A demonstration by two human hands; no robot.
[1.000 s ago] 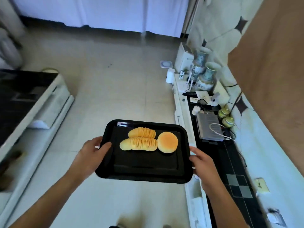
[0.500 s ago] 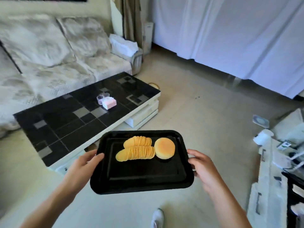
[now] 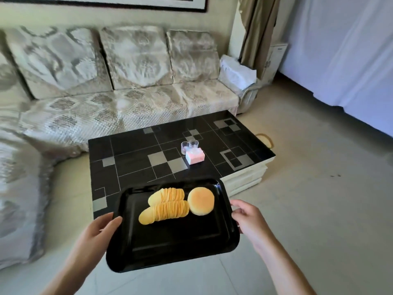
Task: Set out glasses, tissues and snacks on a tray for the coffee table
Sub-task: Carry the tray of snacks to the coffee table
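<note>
Left hand [image 3: 96,235]: I log it gripping the near-left edge of the tray [image 3: 170,250], thumb lying over the rim, fingers curled under and out of my sight. Right hand [image 3: 249,220]: it grips the tray's right edge, fingers curled round the rim.

Tray: black, rectangular, rounded corners, raised rim; carried level between my two hands, its far edge overlapping the near edge of the coffee table [image 3: 136,154] from my view. I cannot tell whether it touches the table.

Contents, all in the tray's far half:
- crisps [image 3: 164,206], two overlapping rows of yellow slices lying on edge, left of centre;
- round bun [image 3: 201,201], golden top, just right of the crisps and touching or nearly touching them.
Near half of the tray: bare black surface.

Beyond the tray, on the coffee table:
- two clear glasses [image 3: 189,145], side by side, past the tray's far edge;
- tissue pack [image 3: 195,156], pink and white, just in front of the glasses and against them.

Coffee table: low, glossy black top with grey squares, white layered base.

Beyond the table: patterned pale sofa [image 3: 119,103]. Right of the tray: pale tiled floor [image 3: 319,209], white curtain [image 3: 340,50] farther back.
</note>
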